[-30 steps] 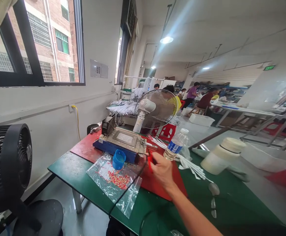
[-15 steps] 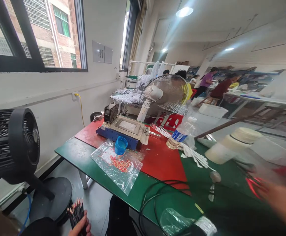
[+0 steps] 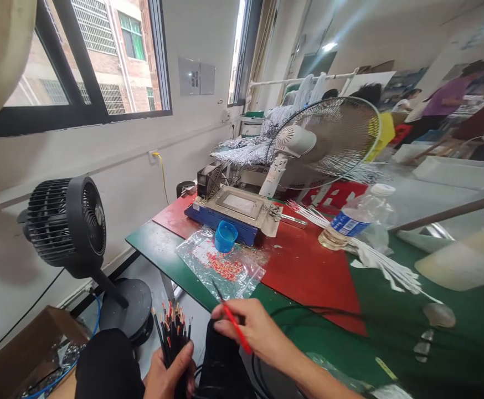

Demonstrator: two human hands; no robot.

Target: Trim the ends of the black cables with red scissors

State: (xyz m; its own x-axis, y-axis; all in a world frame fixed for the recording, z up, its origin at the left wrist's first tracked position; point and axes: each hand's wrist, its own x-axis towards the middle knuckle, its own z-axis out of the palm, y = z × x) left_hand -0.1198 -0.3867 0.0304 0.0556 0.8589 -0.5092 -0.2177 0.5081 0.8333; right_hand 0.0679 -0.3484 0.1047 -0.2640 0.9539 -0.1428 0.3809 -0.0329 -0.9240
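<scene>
Between my knees, my left hand (image 3: pixel 171 368) is wrapped round a bundle of black cables (image 3: pixel 173 335), held upright with red and pale inner wires showing at the top. My right hand (image 3: pixel 250 327) is closed on a slim red-handled tool (image 3: pixel 237 328) with a thin dark tip pointing up and left; its exact kind I cannot make out. It hovers right of the cable ends, apart from them, in front of the table edge. Past it lies a clear plastic bag (image 3: pixel 202 260) with small red and pale bits (image 3: pixel 225 267) and a blue cup (image 3: pixel 226 237) on it.
A blue-sided heating unit (image 3: pixel 221 219) sits on the red mat (image 3: pixel 308 277), with a white fan (image 3: pixel 295 141) behind. A water bottle (image 3: pixel 354 219), white cables (image 3: pixel 387 269) and a spoon (image 3: pixel 439 315) lie rightward. A black fan (image 3: pixel 71 221) stands left; several people work beyond.
My right hand has come from the far right of the table to beside the cable bundle, bringing the red-handled tool. My left hand and the cables sit higher and further right in view.
</scene>
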